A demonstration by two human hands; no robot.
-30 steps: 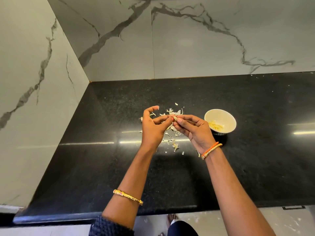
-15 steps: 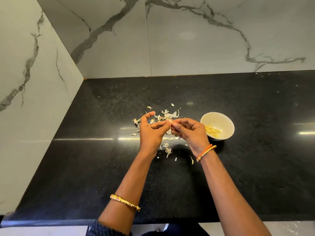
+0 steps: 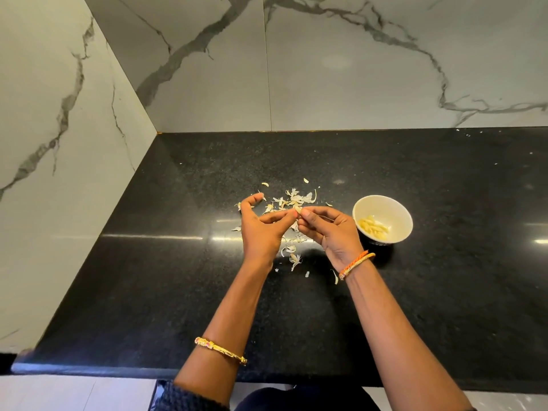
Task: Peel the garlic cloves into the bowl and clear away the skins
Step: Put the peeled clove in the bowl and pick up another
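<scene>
Little has moved — both hands keep pinching one garlic clove (image 3: 298,209) above the skins (image 3: 292,200) on the surface (image 3: 444,277): left hand (image 3: 262,232), right hand (image 3: 332,229). Peeling continues — next, drop it into the bowl (image 3: 397,207).

Black countertop (image 3: 415,292) — scattered garlic skins (image 3: 293,200) and a bowl (image 3: 398,232) on it.

Both the left hand (image 3: 261,232) and right hand (image 3: 332,229) pinch what looks like a garlic clove (image 3: 298,209) above scattered skins (image 3: 292,200), bowl (image 3: 394,209) nearby
</scene>
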